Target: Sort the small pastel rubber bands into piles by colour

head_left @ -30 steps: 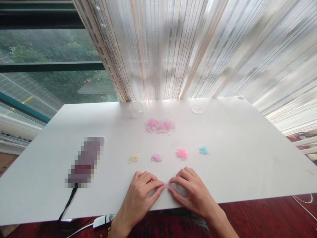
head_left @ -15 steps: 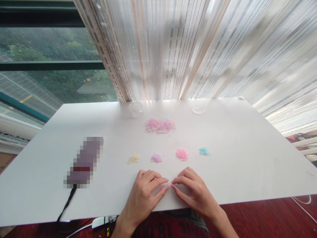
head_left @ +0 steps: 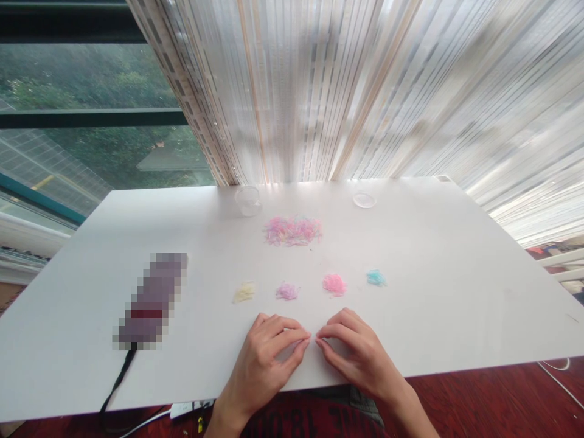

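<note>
Yellow pile (head_left: 244,292): lay loose on the table (head_left: 456,274).
Left hand (head_left: 269,353): your thumb and forefinger nearly met; whether they gripped anything, I couldn't tell.
Purple pile (head_left: 287,292): sat beyond your fingertips.
Mixed heap (head_left: 292,231): lay behind the small piles.
Pink pile (head_left: 334,285): sat near your right hand.
Right hand (head_left: 358,347): curled likewise, contents unclear; this seemed fine fingertip work, calling for a light touch.
Blue pile (head_left: 376,278): ended the row.

A white table (head_left: 447,280) spread beneath the grip and to both sides; beyond the grip hung a striped sheer curtain (head_left: 292,91), pale daylight coming through it; ahead and far left of the grip, a dark-framed window (head_left: 91,118) showed trees (head_left: 128,149); nearer than the grip, to its right, lay a reddish floor (head_left: 479,401).
</note>
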`<state>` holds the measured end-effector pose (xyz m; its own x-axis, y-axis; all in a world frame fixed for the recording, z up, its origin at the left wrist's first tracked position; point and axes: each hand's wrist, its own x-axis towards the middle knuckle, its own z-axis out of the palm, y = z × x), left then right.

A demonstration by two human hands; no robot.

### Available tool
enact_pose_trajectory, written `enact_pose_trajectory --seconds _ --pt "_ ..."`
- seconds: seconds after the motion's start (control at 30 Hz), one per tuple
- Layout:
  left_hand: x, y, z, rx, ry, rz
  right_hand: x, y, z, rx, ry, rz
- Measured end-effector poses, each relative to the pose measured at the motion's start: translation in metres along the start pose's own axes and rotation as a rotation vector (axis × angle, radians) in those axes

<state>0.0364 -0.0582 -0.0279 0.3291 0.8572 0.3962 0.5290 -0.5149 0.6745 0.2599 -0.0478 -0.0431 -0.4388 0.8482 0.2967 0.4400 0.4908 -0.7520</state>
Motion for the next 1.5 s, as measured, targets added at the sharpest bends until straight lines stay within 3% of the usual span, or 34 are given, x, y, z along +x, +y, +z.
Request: enact_pose_trajectory --seconds 0.27,0.53,1.0,1.5 --pt "-0.0022 0.0016 -0.0027 -0.029 0.091 -0.003 0.0018 -0.0016 -0.0017 0.009 0.018 0.002" --pt "-0.0035 0.0018 -0.0029 -0.038 0.048 -0.069 0.0021 -0.0049 -0.004 0.053 0.037 0.027" --pt "-0.0024 0.0014 0.0006 -0.048 0.0 -0.051 0.0013 -0.0042 -0.0037 0.08 0.03 0.031" --pt "-0.0048 0.0007 0.0005 -0.057 0.046 -0.014 0.0042 -0.0067 -0.0064 0.099 0.117 0.071"
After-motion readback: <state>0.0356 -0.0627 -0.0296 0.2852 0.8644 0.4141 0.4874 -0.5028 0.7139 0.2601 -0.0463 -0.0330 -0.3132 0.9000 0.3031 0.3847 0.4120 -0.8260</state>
